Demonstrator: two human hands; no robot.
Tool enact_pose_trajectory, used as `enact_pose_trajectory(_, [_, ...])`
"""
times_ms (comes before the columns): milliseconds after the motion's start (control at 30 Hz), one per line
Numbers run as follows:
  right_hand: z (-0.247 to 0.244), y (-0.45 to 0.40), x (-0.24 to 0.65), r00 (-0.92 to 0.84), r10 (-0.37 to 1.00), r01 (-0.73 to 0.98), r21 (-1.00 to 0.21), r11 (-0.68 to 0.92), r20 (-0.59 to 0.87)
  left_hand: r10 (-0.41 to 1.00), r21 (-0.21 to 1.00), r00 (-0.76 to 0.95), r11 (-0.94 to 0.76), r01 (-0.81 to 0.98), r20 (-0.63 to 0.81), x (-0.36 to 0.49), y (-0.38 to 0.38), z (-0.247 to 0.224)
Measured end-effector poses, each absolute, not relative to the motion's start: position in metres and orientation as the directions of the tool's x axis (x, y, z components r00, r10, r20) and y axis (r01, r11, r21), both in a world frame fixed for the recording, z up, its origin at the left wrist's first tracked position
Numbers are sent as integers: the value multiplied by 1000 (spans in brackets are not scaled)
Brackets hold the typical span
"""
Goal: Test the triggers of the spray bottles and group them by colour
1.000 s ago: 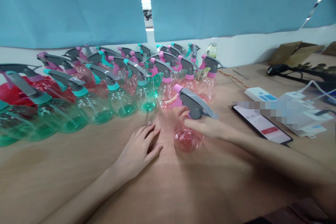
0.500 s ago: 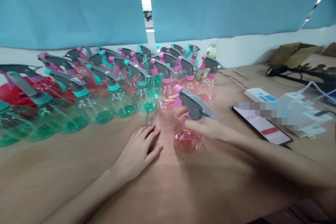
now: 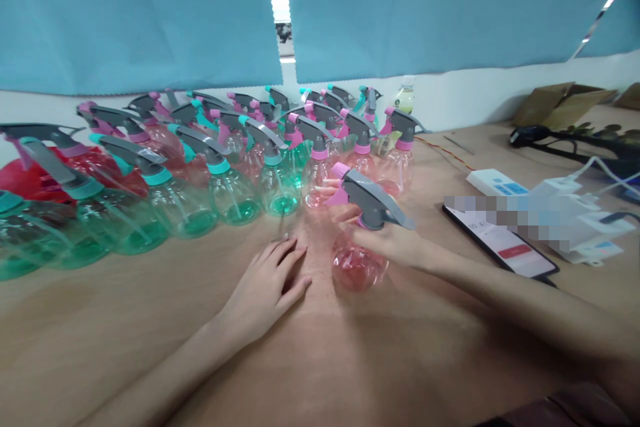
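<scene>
A spray bottle (image 3: 357,270) with a clear body, pink tint low down and a grey-and-pink trigger head stands on the table in front of me. My right hand (image 3: 397,244) is closed round its neck just below the head. Some of its fingers show to the left of the neck, and the trigger head covers part of the hand. Left of this bottle, my left hand (image 3: 273,275) lies flat on the table, open and holding nothing. Beyond its fingertips stands a green spray bottle (image 3: 280,197) with a teal collar.
Several more green, pink and red spray bottles (image 3: 185,208) stand in rows behind and to the left. On the right lie a phone (image 3: 507,240), a white power strip (image 3: 495,181) with plugs and cables, and a cardboard box (image 3: 543,103). Blue curtains (image 3: 425,7) hang behind the table.
Almost nothing differs. Both hands and the held spray bottle stay in place; the whole view has shifted very slightly.
</scene>
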State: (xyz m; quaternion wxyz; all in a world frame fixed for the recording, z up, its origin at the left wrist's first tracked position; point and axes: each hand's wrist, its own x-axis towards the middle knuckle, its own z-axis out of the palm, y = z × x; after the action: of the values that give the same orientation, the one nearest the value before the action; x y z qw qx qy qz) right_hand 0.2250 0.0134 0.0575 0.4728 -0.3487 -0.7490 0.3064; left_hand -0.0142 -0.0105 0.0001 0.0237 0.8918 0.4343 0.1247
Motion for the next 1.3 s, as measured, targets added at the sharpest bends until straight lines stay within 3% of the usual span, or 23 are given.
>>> enact_pose_trajectory(867, [49,-7,240,-271,852,375,-766,522,448,792,180,575,-608,773,205,-9,-7,4])
enact_pose_trajectory(1167, [51,-28,282,-265,878,385,-792,474,398,747,179,626,-663,727,224,45,7,2])
enact_pose_trajectory(1300, [51,-22,321,-148,927,379,-846,374,343,720,188,663,-694,696,204,79,13,0])
